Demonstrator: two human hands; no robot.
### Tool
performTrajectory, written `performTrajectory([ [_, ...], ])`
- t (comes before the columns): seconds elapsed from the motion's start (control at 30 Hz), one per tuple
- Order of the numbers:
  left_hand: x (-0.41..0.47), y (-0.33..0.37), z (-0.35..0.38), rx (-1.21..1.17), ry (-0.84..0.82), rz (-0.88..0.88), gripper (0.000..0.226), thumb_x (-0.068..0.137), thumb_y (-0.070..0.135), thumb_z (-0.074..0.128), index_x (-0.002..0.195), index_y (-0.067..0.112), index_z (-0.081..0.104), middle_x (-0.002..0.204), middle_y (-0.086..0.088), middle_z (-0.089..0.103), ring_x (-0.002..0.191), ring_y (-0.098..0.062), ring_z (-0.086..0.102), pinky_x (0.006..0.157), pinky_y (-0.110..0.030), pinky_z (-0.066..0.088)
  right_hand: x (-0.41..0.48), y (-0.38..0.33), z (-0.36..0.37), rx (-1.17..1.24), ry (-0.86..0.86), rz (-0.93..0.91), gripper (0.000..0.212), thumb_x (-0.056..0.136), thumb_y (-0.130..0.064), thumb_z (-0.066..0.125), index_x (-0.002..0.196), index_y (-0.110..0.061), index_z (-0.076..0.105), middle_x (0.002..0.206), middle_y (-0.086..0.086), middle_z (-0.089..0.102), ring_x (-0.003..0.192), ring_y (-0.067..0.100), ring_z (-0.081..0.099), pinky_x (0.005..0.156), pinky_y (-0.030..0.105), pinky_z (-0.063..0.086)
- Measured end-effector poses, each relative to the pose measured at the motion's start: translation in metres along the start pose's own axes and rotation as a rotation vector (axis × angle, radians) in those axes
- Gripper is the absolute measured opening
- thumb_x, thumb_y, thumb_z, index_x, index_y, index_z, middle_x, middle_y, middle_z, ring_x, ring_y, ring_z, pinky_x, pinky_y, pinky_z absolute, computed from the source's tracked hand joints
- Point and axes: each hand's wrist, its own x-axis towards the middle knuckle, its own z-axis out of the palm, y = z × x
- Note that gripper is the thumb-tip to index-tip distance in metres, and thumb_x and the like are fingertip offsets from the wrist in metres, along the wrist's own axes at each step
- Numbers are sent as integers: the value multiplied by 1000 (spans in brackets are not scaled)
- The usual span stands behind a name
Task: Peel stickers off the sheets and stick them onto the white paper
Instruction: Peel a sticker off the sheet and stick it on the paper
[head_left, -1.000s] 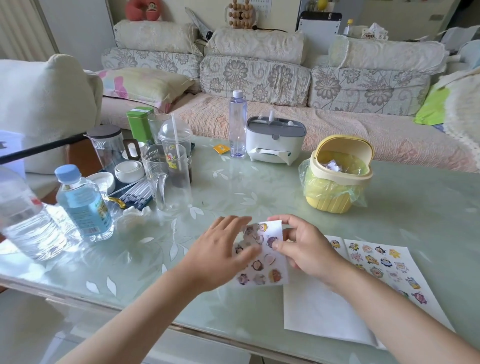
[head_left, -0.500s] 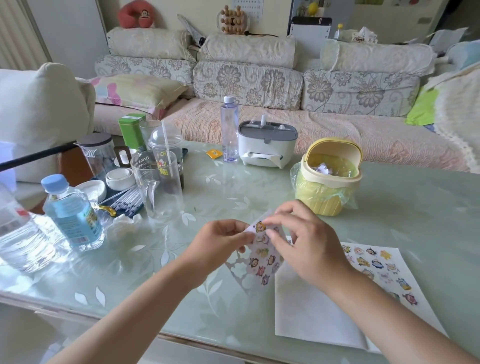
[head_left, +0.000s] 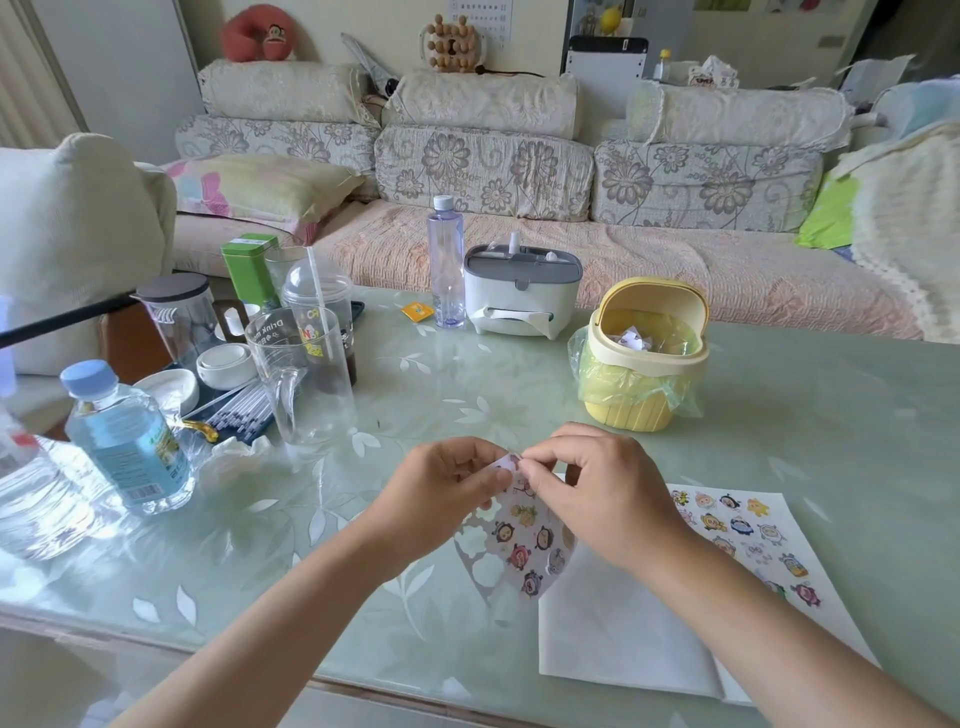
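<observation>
Pinching the top corner of a small sticker sheet (head_left: 524, 535), the left hand (head_left: 441, 493) and right hand (head_left: 597, 488) meet above the surface (head_left: 779, 415) in the single head view, both hands closed narrow on that corner. The fingertips cover the corner, so whether a sticker has lifted there cannot be told. The sheet hangs tilted below the hands, its lower part showing round cartoon stickers and pale blank cut-outs at its left edge. The white paper (head_left: 623, 634) lies flat just beside it to the right, partly hidden under the right forearm and cut off by that arm at its lower right. A second sheet (head_left: 748, 540) of stickers lies flat on the far right part of the paper; its near end is hidden by the arm.

The surface is pale green glass with a white leaf pattern, glaring at the left. A yellow bin (head_left: 644, 364) with a plastic liner stands beyond the hands, a grey-lidded tissue box (head_left: 519, 291) and a clear bottle (head_left: 447, 260) farther back. At the left stand a blue-capped bottle (head_left: 124, 441), a jug (head_left: 306, 374) and a domed cup (head_left: 322, 312). A floral sofa (head_left: 483, 171) fills the room behind.

The jug reads "Drink", the rest unclear. The bottle label's print is too small to read.
</observation>
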Motion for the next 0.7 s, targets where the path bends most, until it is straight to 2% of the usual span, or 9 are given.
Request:
performTrajectory([
  [0.1, 0, -2, 1, 8, -5, 3, 9, 93, 21, 68, 93, 12, 71, 76, 2, 68, 68, -11, 57, 65, -20, 45, -1, -2, 4, -42, 81, 26, 9, 82, -29, 74, 73, -30, 72, 73, -17, 62, 60, 0, 53, 55, 17, 40],
  [0.2, -1, -3, 5, -19, -11, 5, 6, 92, 17, 68, 94, 11, 70, 79, 1, 72, 70, -12, 60, 72, -25, 47, -2, -8, 9, -99, 155, 40, 9, 81, -28, 70, 73, -29, 65, 73, -13, 62, 63, 5, 56, 56, 25, 47],
  [0.3, -3, -6, 8, 1, -24, 14, 4, 92, 14, 67, 92, 10, 67, 77, 4, 72, 74, -14, 64, 74, -29, 48, -4, -10, 13, -225, 144, -38, 2, 81, -29, 67, 80, -30, 68, 75, -12, 62, 63, 8, 57, 51, 25, 45],
  [0.4, -2, -8, 6, 15, 5, -14, 15, 86, 32, 65, 88, 17, 67, 82, 3, 74, 83, -21, 69, 83, -37, 53, -2, -3, 15, -303, 93, -134, 11, 83, -31, 63, 75, -29, 70, 72, -7, 62, 56, 15, 56, 44, 26, 42],
  [0.47, 0, -12, 2, 129, 149, 20, 14, 86, 38, 62, 86, 24, 65, 83, 7, 70, 78, -15, 64, 77, -33, 52, -1, 5, 17, -348, 64, -228, 17, 84, -31, 57, 74, -27, 70, 72, -5, 60, 54, 18, 57, 42, 27, 41],
  [0.53, 2, -19, -3, 374, 280, 172, 3, 91, 28, 63, 89, 30, 61, 84, 16, 63, 75, -4, 57, 69, -19, 45, -2, 10, 20, -411, 60, -309, 17, 83, -27, 57, 72, -25, 69, 69, -4, 57, 53, 19, 56, 40, 26, 38],
  [0.6, 6, -32, -10, 571, 246, 288, 12, 92, 26, 61, 95, 37, 63, 93, 23, 60, 87, -1, 55, 75, -18, 45, -5, 14, 26, -439, 43, -361, 12, 80, -23, 61, 70, -24, 67, 68, -3, 54, 52, 19, 55, 39, 26, 34],
  [0.7, 8, -56, -19, 739, 54, 340, 14, 93, 36, 59, 100, 40, 70, 102, 24, 62, 96, -2, 52, 82, -28, 49, -9, 20, 43, -455, -4, -442, 18, 82, -25, 56, 66, -23, 65, 66, -4, 50, 51, 20, 55, 39, 27, 36],
])
